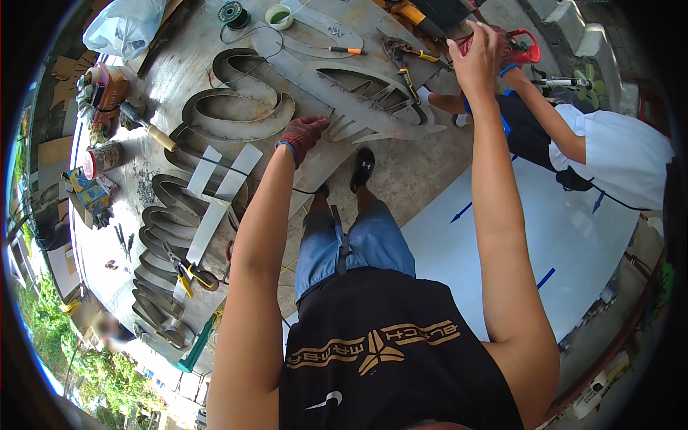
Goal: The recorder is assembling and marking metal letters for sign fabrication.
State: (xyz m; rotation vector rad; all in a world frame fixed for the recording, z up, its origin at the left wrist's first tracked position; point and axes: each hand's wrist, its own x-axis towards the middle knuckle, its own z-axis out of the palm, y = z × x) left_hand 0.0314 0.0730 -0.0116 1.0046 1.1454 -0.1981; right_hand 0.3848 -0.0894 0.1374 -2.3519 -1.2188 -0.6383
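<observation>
Tabletop (192,54) holds a metal frame (390,132); beside it your left hand (302,135) curls, grip unclear; frame edges could cut your bare, open-fingered right hand (476,61).

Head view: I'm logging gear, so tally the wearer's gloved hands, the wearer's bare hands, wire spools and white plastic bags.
Gloved left hand: 1
Bare right hand: 1
Wire spool: 1
White plastic bag: 1
Total: 4

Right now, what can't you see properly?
In the head view:
- Red thing: partly hidden behind the right hand.
- Gloved left hand: too small to tell what its fingers touch.
- White bag: top cut off by the picture's edge.
- Tiny bits up top: too small to name.
</observation>
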